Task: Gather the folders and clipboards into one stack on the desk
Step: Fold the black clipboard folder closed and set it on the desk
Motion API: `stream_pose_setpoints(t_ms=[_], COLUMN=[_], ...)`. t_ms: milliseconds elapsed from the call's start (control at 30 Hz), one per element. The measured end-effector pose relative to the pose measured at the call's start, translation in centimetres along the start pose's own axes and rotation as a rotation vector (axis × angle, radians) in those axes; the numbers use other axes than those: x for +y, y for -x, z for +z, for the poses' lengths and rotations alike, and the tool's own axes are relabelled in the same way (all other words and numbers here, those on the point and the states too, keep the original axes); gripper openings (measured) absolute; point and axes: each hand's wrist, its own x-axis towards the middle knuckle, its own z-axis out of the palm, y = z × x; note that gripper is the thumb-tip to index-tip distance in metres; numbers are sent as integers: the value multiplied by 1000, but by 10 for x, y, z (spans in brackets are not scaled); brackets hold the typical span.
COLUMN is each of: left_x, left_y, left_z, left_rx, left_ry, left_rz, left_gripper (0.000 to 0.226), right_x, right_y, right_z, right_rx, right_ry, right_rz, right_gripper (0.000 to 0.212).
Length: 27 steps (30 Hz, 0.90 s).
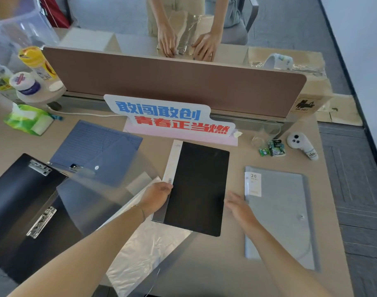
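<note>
A black folder (198, 187) with a white label strip lies in the middle of the desk (204, 264). My left hand (156, 197) grips its left edge. My right hand (239, 205) hovers open at its right edge, blurred. A grey folder (279, 215) lies flat to the right. On the left lie a blue envelope folder (97, 146), a clear clipboard (93, 189) partly over it, and two black clipboards (18, 200) with metal clips. A clear plastic sleeve (144, 249) lies under my left forearm.
A printed sign (168, 116) stands against the brown divider (172, 82). Behind the divider a person's hands rest on a box. Tissues (29, 121) and bottles (36, 61) sit at the far left. A white controller (303, 146), small packets (273, 148) and a glass lie at the far right.
</note>
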Motion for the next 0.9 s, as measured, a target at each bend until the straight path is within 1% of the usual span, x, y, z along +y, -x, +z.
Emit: stream_pose_setpoints(t_ms=[67,133,200,267,333,400,500,567,633,700,733,767,833,867,900], left_x=[3,13,13,10,12,18,30,35,39,44,45,47,47,44,41], left_y=[2,9,6,0,-7,-14,-11,-5,3,14,18,24,35,39,44], left_z=[2,5,5,3,-1,-5,-13,-17,-18,-16,-14,-13,-11,-11,-9], left_rx=[41,118,207,220,192,168,38,-60,-102,-72,-47,-25,3,13,17], left_ry=[-79,-89,-19,61,139,221,339,289,212,187,187,176,158,164,177], left_rz=[34,53,36,-1,-52,-87,-155,-146,-72,1,39,77,134,146,148], left_gripper=[34,38,37,35,32,28,27,23,15,7,7,9,14,17,18], right_x=[-1,3,9,14,16,15,15,17,17,19,21,24,23,20,16], right_y=[0,-1,2,6,9,7,3,3,6,8,7,7,9,11,16], right_z=[8,15,18,20,22,24,23,21,20,18,15,12,7,3,0], right_rx=[-18,-37,-59,-76,-77,-78,-84,-91,-97,-95,-99,-81,10,66,103], right_ry=[159,300,516,714,802,832,844,837,831,763,655,477,16,-167,-273], right_rz=[-47,-78,-112,-101,-81,-52,-28,-42,-36,-50,-63,-72,-40,-26,-21], right_gripper=[46,50,56,63,68,73,77,79,82,83,82,79,64,53,41])
